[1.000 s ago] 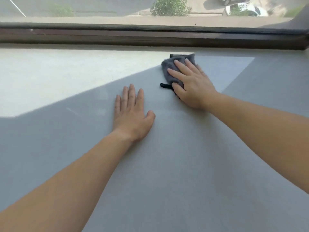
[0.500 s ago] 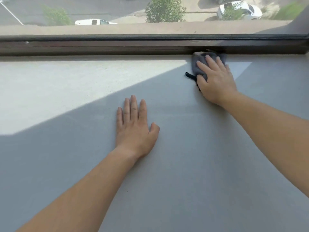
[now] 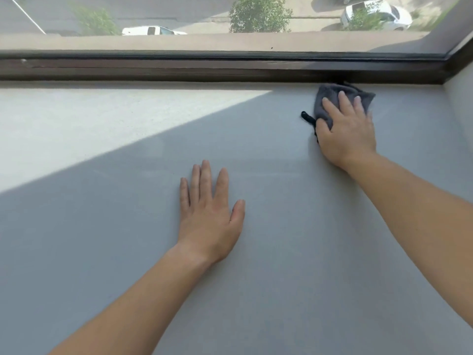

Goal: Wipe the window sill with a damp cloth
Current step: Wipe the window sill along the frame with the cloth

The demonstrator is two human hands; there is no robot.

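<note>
A wide grey window sill (image 3: 294, 265) fills the view, sunlit at the far left. A crumpled dark grey cloth (image 3: 330, 98) with a black loop lies at the back right, just under the window frame. My right hand (image 3: 345, 129) presses flat on the cloth with straight fingers and covers most of it. My left hand (image 3: 210, 213) rests palm down on the sill in the middle, fingers straight, holding nothing.
The dark brown window frame (image 3: 204, 69) runs along the back of the sill and turns at the right corner (image 3: 455, 62). A light side wall (image 3: 460, 103) bounds the sill on the right. Through the glass are a street, trees and parked cars.
My right hand has slid the cloth from the middle back of the sill to the right along the frame. My left hand has stayed flat in place.
</note>
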